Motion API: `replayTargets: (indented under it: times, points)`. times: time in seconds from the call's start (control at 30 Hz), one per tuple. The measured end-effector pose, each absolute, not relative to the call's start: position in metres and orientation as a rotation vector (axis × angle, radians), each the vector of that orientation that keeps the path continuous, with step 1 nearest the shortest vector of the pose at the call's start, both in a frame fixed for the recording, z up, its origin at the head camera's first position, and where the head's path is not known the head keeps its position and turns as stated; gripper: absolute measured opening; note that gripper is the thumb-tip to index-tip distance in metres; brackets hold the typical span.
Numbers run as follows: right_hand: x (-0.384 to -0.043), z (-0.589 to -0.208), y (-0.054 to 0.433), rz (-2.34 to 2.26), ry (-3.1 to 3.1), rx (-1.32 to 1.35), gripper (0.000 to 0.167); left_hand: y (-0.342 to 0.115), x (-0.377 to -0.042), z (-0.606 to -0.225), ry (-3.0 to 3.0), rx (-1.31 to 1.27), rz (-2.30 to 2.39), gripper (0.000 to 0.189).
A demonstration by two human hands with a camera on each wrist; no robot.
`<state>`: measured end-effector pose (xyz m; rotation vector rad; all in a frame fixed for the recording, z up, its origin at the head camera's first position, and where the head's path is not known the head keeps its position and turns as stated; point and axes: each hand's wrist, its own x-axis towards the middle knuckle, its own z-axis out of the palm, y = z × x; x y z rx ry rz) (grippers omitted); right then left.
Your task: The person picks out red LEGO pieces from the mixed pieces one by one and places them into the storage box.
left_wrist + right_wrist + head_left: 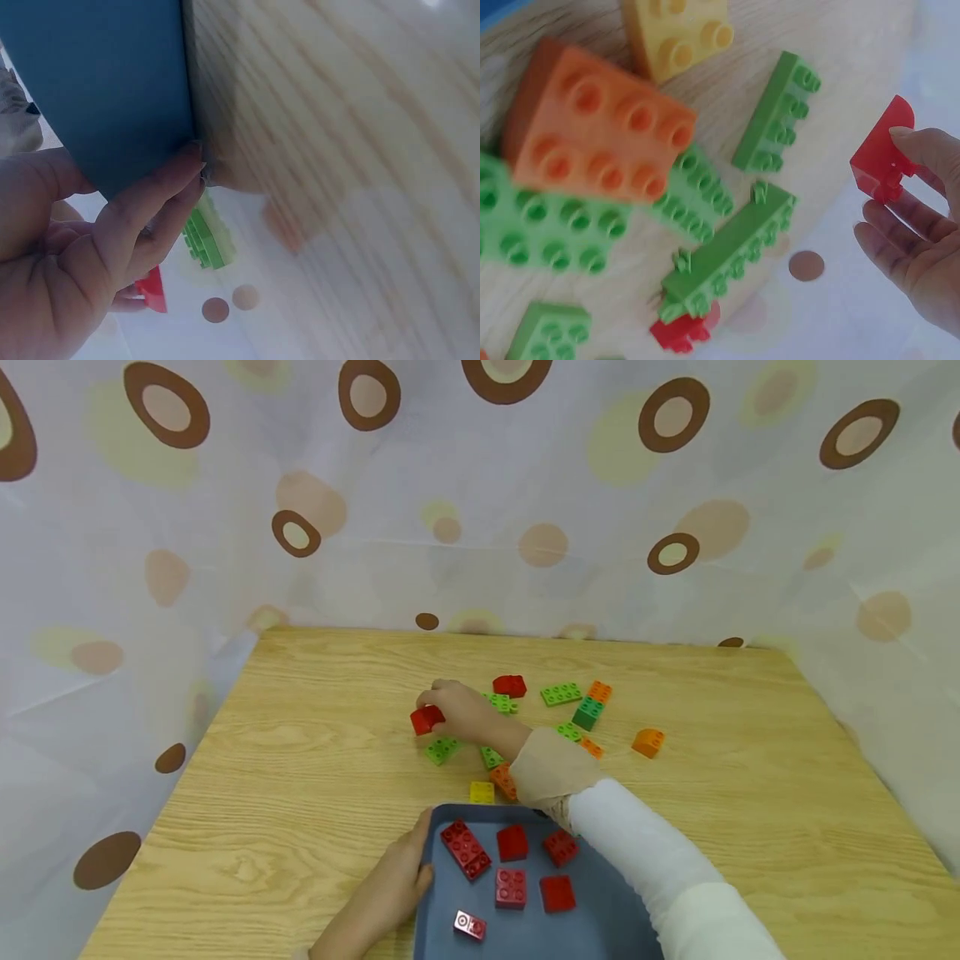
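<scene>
My right hand [467, 712] pinches a curved red toy brick [425, 720] between thumb and fingers, over the left side of the scattered bricks. In the right wrist view the brick [879, 154] shows its rounded top, with studs towards the fingers. A green brick [442, 750] lies just below that hand in the head view. My left hand [390, 881] grips the far left corner of a blue-grey tray [600, 927], its fingers along the outer wall [112, 90]. Inside the tray lie several red bricks, among them a long one [466, 850] and a square one [511, 888].
Beyond the tray, a yellow brick [482, 792] and an orange one [504, 781] lie close to its rim. Another red brick [510, 686], a dark green brick [588, 712] and a curved orange brick [648, 742] are farther off on the wooden table [247, 827]. A patterned curtain [480, 485] hangs behind.
</scene>
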<state>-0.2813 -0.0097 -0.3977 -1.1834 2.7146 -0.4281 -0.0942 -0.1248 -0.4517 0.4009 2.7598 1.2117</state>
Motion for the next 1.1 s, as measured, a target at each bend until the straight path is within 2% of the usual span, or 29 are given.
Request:
replayTargets:
  times: [0.57,0.83,1.1]
  points:
    - [-0.246,-0.375,0.066,-0.439,2.803,-1.163,0.035,-0.12,-0.093,-0.451,2.77,0.342,1.199,0.062]
    - [-0.209,-0.368,0.111,-0.483,2.783,-1.137,0.036,-0.119,-0.092,-0.452,2.778,0.356,1.2,0.062]
    - [-0.171,-0.381,0.157,-0.49,2.771,-1.111,0.033,-0.119,-0.093,-0.452,2.781,0.34,1.166,0.063]
